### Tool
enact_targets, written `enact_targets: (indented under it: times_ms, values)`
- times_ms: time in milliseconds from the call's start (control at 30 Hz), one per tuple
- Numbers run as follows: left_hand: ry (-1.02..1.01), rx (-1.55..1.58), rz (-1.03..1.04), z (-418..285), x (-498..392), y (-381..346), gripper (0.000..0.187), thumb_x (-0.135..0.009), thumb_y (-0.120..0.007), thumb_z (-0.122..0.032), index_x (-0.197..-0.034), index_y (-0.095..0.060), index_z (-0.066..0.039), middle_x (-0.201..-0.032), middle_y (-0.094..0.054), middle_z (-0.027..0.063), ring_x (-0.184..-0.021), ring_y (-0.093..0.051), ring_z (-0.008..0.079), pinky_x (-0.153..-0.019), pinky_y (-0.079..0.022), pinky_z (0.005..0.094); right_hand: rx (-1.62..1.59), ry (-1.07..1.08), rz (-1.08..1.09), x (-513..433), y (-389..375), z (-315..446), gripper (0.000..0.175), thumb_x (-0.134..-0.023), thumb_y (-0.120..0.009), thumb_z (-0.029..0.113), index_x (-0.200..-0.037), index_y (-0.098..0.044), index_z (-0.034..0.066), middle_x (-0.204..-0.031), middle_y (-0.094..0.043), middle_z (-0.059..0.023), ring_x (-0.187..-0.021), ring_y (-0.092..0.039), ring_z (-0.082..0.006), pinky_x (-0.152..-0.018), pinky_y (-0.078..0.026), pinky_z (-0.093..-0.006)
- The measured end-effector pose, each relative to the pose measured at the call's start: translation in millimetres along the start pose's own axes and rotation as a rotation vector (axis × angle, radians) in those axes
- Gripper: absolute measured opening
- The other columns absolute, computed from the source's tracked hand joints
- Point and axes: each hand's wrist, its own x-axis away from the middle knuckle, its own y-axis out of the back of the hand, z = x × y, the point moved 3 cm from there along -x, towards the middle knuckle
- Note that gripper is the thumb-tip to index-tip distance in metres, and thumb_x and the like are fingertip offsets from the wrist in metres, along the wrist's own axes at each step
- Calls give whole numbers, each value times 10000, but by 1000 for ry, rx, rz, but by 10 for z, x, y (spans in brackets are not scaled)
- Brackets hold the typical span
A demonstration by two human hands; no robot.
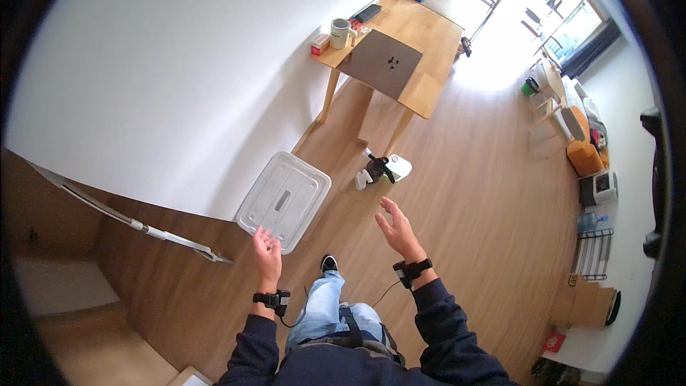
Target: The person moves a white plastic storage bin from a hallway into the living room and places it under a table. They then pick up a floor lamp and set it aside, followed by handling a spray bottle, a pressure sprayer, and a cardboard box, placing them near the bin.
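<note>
My left hand is raised with its fingers apart and nothing in it; in the picture it overlaps the near edge of a grey plastic storage bin lid beside the white wall. My right hand, also holding nothing, hangs over the wooden floor with thumb and fingers parted. Beyond it, a dark round spray bottle and a white plastic jug stand by a leg of the wooden table. On that table lie a grey flat panel or mat, a white mug and a small red and white box.
A white pole-like tool leans at the left. Cardboard boxes, a wire rack, a water bottle and an orange seat line the right side. A chair stands farther back.
</note>
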Motion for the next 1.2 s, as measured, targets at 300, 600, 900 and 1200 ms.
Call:
enact_targets:
  times_ms: [300, 600, 900, 1200]
  values:
    - [32, 53, -195, 55, -473, -113, 593, -955, -615, -92, -1488, -367, -14, -1379, -550, 223, -1111, -622, 262, -905, -555, 388, -27, -28, 162, -1000, -117, -72, 549, -988, -642, 247, -1447, -456, 9, -1371, -592, -230, -1311, -549, -345, -1087, -434, -405]
    - [183, -34, -423, 435, -491, -214, 509, -972, -594, -77, -1453, -431, -45, -1332, -607, 184, -1086, -641, 250, -902, -546, 375, 50, 95, 455, -2072, -794, -694, 568, -964, -658, 244, -1429, -469, -23, -1391, -580, -237, -1330, -536, -352, -1099, -423, -407]
    - [293, 58, -689, 1879, -722, -468, 489, -1012, -586, -102, -1471, -430, -43, -1426, -541, 197, -1247, -576, 259, -1057, -465, 368, 8, 49, 535, -2928, -1752, -2050, 528, -997, -592, 239, -1435, -467, -27, -1416, -557, -241, -1322, -530, -349, -1083, -424, -404]
    - [226, 232, -800, 3661, -1134, -429, 464, -1027, -577, -139, -1449, -446, 1, -1495, -476, 182, -1383, -469, 273, -1167, -367, 376, -262, 38, 462, -3666, -2764, -3405, 494, -1034, -575, 142, -1481, -426, -3, -1483, -500, -142, -1355, -480, -231, -1117, -395, -353]
